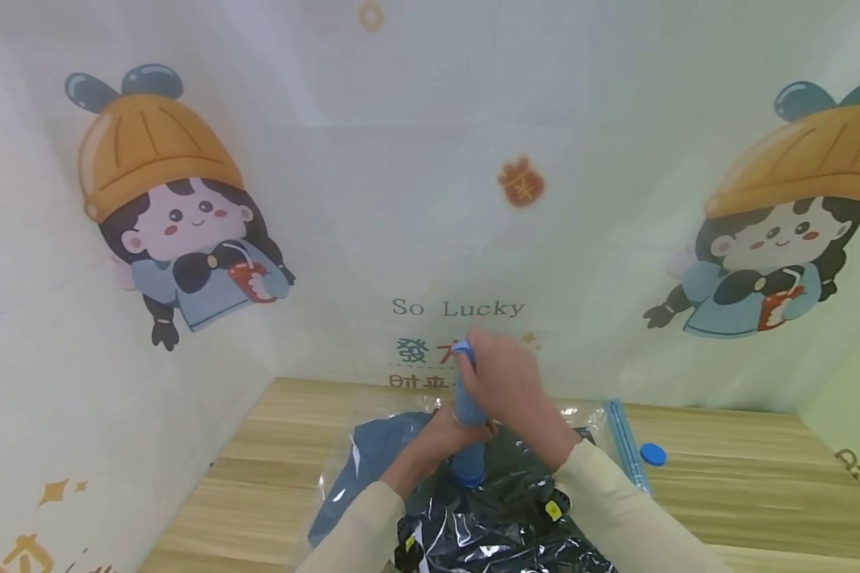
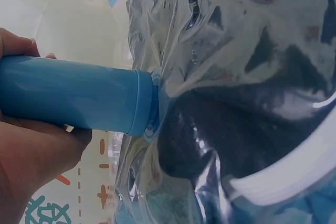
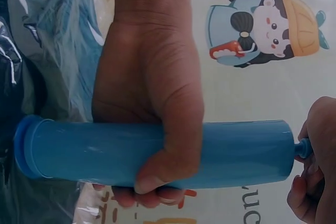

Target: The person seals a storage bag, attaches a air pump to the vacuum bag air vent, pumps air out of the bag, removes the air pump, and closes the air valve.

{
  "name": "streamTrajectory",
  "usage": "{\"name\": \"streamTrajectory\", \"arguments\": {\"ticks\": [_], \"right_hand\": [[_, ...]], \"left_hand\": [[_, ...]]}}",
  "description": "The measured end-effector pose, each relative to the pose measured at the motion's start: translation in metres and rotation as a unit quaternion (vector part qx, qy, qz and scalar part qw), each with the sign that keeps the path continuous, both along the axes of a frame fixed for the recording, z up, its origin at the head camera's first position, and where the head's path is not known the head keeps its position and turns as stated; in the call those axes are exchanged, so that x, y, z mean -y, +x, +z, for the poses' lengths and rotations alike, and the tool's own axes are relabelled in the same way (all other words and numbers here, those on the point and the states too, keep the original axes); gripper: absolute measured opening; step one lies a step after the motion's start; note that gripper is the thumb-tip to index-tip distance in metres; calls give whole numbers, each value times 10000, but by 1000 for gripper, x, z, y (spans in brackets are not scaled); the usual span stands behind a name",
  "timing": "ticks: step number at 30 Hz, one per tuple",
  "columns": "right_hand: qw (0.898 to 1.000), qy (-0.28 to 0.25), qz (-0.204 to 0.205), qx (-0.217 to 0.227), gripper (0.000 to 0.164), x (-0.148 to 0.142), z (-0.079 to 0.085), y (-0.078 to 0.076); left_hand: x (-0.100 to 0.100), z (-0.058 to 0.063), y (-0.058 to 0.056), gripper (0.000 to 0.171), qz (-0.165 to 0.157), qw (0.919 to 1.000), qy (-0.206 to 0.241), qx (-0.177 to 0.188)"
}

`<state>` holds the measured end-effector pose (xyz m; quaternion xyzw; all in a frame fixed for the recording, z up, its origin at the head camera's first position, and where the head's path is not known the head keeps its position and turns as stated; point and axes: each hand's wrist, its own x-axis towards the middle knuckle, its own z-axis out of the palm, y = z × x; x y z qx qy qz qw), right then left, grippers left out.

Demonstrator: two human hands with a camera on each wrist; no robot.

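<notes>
A blue hand pump [image 1: 469,465] stands nearly upright on a clear plastic storage bag [image 1: 358,458] packed with dark and blue cloth. Around the pump's barrel, my left hand [image 1: 444,436] is wrapped, thumb and fingers curled. Above it, my right hand [image 1: 505,378] grips the handle at the pump's top. The left wrist view has the pump's wide base [image 2: 139,103] against a round clear valve on the bag. In the right wrist view, a short piece of plunger rod [image 3: 301,149] shows between barrel and right hand [image 3: 323,156].
Right of the bag's blue sealing strip [image 1: 627,446], a round blue cap [image 1: 653,454] lies on the wooden tabletop [image 1: 731,477]. A printed cloth backdrop [image 1: 430,199] rises behind the table and along its sides. A white band [image 2: 289,166] shows in the left wrist view.
</notes>
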<state>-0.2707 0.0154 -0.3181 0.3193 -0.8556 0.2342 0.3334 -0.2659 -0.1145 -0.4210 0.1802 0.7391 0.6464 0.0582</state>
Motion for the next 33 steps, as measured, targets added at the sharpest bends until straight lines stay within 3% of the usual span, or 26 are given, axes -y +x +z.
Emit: {"name": "streamTrajectory", "arguments": {"ticks": [10,17,23,33], "right_hand": [[9999,-15,3,-113,30,0,-14,-1],[9995,38,184,-260,30,-3,-9,-2],[9981,-73,359,-492,29,-8,20,1],[9928,-337,477,-1048,29,-11,86,8]], "left_hand": [[0,2,0,35,33,10000,-29,83],[-1,1,-2,33,-73,10000,1,-18],[-1,0,-1,18,44,9998,-177,37],[-3,2,3,20,62,9994,-312,-115]]}}
